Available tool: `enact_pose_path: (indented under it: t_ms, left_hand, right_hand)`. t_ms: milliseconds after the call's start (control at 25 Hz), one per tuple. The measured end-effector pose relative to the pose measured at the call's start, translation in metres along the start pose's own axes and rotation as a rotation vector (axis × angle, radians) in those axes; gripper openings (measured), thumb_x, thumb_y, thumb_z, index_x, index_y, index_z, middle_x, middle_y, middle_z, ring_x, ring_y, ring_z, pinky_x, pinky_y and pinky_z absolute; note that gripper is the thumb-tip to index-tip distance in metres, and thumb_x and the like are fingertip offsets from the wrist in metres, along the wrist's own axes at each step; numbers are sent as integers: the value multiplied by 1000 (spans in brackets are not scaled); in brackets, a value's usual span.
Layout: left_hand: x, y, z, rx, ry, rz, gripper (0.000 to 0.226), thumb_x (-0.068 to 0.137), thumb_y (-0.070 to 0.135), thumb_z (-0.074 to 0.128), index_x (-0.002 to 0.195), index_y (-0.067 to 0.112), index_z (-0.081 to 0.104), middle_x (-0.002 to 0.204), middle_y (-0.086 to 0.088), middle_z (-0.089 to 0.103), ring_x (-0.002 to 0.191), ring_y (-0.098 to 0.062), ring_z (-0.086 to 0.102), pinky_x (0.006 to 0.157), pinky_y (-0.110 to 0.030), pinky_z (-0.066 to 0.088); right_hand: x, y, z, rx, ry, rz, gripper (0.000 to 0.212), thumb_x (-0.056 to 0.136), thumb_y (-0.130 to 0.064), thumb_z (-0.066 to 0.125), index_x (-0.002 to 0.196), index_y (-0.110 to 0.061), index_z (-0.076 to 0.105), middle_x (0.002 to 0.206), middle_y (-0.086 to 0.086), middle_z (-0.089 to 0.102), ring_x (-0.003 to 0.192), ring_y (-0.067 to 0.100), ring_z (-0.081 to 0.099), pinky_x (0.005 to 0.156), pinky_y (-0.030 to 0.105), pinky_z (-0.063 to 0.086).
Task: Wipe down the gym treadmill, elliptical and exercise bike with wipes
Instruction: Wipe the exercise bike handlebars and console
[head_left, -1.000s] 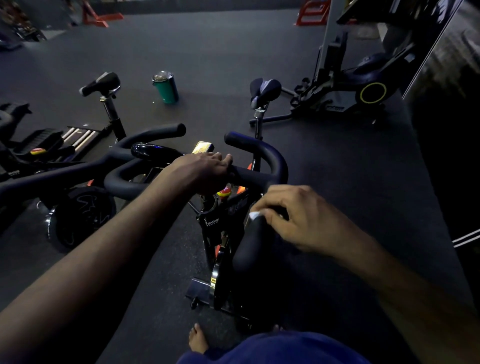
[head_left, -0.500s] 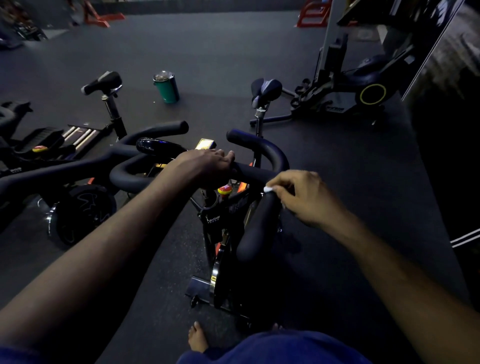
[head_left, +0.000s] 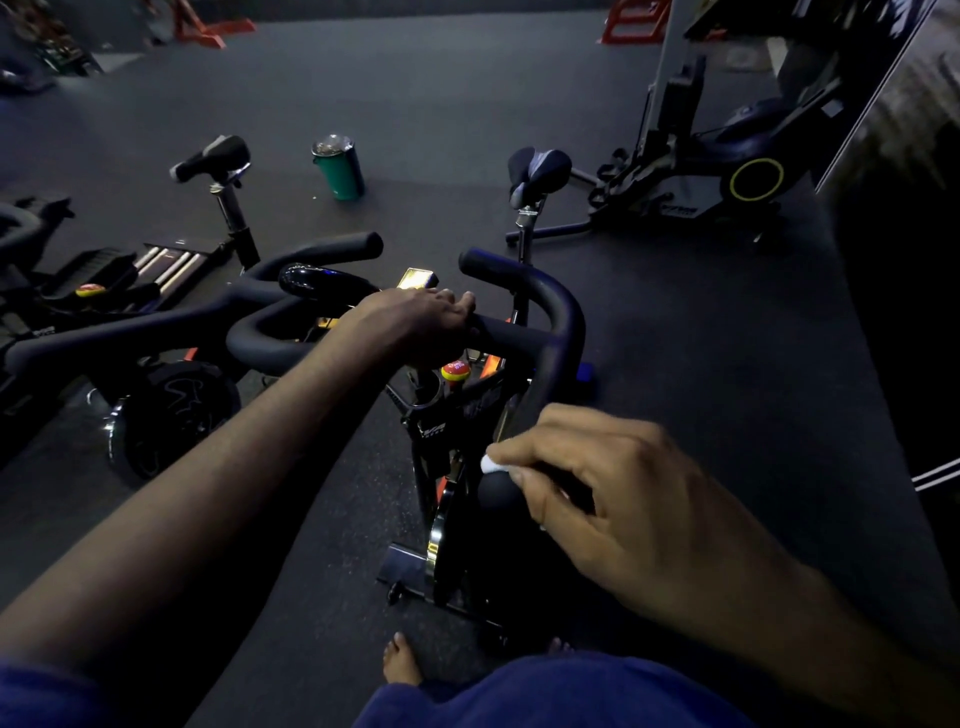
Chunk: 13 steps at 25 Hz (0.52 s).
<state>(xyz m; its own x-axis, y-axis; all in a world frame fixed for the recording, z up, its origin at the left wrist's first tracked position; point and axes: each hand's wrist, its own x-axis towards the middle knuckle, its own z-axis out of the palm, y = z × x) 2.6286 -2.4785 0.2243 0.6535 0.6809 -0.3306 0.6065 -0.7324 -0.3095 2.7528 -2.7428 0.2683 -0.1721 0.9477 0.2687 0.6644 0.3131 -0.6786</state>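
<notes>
A black exercise bike (head_left: 457, 415) stands in front of me, its handlebar (head_left: 550, 332) curving towards me on the right. My left hand (head_left: 415, 327) grips the handlebar's cross bar at the centre. My right hand (head_left: 613, 493) is curled round the near end of the right handlebar arm, pressing a small white wipe (head_left: 491, 464) against it. Only a corner of the wipe shows past my fingers. The bike's saddle (head_left: 537, 169) is at the far end.
A second exercise bike (head_left: 171, 364) stands close on the left, its saddle (head_left: 213, 156) raised. A green tumbler (head_left: 337, 166) sits on the dark floor beyond. Another machine with a yellow-ringed wheel (head_left: 756, 179) is at the back right. My bare foot (head_left: 400, 660) is beside the bike's base.
My right hand slid with the wipe back down the right handlebar arm to its near end. My left hand kept its grip on the cross bar.
</notes>
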Motion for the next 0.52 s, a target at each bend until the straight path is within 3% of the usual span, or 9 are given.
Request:
enact_pose_path:
  t_ms: [160,320,520]
  left_hand:
    - [3,-3,4,-6,-6,-1,62,107,35,40,158,9,17,157,-17,40,141,-32,44,108,-51,46]
    - [1,-2,1,-8,-3,2,63,107,33,40,160,10,15,158,-17,37,142,-32,43,109,-51,45]
    - [2,-3,2,-41,-16,11,65,108,35,37,161,10,8,161,-16,33,145,-30,39,114,-47,41]
  right_hand:
    - [-10,-2,14,39,58,-91,19,99,-26,56,106,-19,72,91,-11,59,76,6,61,69,21,50]
    - [-6,3,17,54,140,-105,18,98,-20,57,102,-18,74,88,-9,61,70,3,58,66,16,47]
    - [23,46,14,-50,169,37,22,93,-32,54,94,-21,74,88,-15,62,77,4,61,71,24,50]
